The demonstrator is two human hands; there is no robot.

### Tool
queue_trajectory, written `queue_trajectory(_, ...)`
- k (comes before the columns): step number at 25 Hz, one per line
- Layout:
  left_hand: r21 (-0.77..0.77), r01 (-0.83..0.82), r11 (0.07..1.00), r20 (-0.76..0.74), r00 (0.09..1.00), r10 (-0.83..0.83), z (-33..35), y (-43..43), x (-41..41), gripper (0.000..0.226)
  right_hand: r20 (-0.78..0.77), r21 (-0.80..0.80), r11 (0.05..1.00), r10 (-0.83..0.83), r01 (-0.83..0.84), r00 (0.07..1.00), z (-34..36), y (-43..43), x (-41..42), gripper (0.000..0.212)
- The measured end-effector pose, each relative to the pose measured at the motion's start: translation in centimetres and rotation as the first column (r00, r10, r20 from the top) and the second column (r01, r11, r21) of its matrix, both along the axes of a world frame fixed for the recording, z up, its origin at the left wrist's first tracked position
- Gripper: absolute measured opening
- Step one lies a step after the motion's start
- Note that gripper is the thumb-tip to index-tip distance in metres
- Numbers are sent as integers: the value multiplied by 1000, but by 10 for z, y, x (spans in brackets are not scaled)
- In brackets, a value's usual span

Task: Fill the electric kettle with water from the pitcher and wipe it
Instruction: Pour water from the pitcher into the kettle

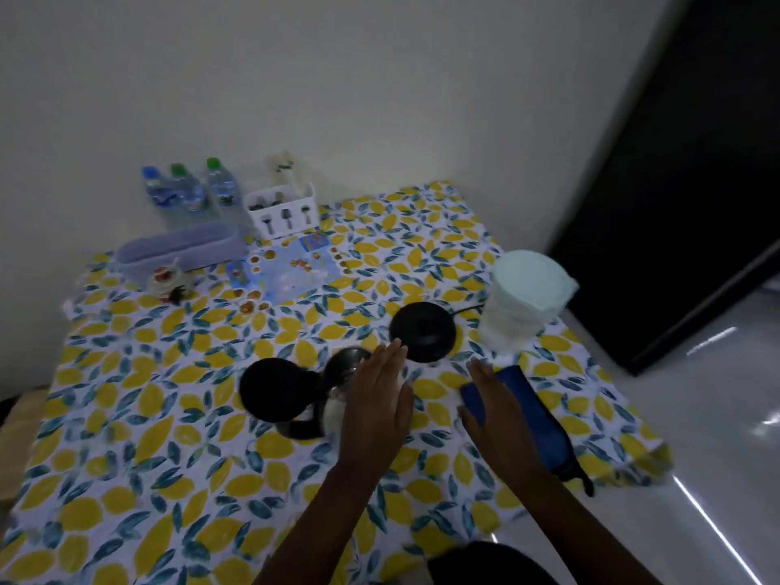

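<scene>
The electric kettle [333, 386] stands mid-table with its black lid [276, 388] swung open to the left and its steel rim showing. My left hand [377, 405] lies flat against the kettle's right side, fingers straight and together. Just beyond it sits the round black kettle base [424, 331] with a cord running right. The clear plastic pitcher [521, 304] with a pale lid stands at the right. A folded blue cloth [542, 424] lies near the right table edge; my right hand [496, 405] rests flat on its left end.
The table wears a lemon-print cloth [169, 458]. At the back stand three water bottles [185, 190], a white caddy [285, 215], a lavender tray [181, 247], a printed mat [287, 266] and a small figurine [166, 280]. The right table edge drops to a glossy floor [717, 479].
</scene>
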State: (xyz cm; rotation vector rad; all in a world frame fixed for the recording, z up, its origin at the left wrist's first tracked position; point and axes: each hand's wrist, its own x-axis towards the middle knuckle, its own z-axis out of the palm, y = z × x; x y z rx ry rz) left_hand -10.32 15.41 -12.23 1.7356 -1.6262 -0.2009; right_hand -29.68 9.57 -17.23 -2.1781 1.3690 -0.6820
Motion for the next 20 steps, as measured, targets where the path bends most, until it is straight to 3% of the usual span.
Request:
queue_trajectory(4,29,185,982,68,980,-187,-9,-48,-40,51,30,-35,987,-155,156,987,1,-29,-46,61)
queue_trajectory(9,87,282,955,85,954,-289,-10,-116,-91,51,107,51,956,-292,288,950,-2,-88,-98,54)
queue_trajectory(13,104,290,951,115,947,-301,-5,-168,-127,54,280,103,902,-431,419,858,8,-145,-128,37)
queue_trajectory(15,124,277,953,154,943,-295,-5,-191,-140,56,355,150,872,-487,466,798,10,-177,-140,42)
queue_trajectory(17,157,270,950,185,937,-297,-2,-212,-150,60,396,234,856,-517,461,759,10,-209,-146,43)
queue_trajectory(20,268,205,941,296,912,-283,7,-250,-162,82,392,385,845,-514,371,763,14,-251,-143,25)
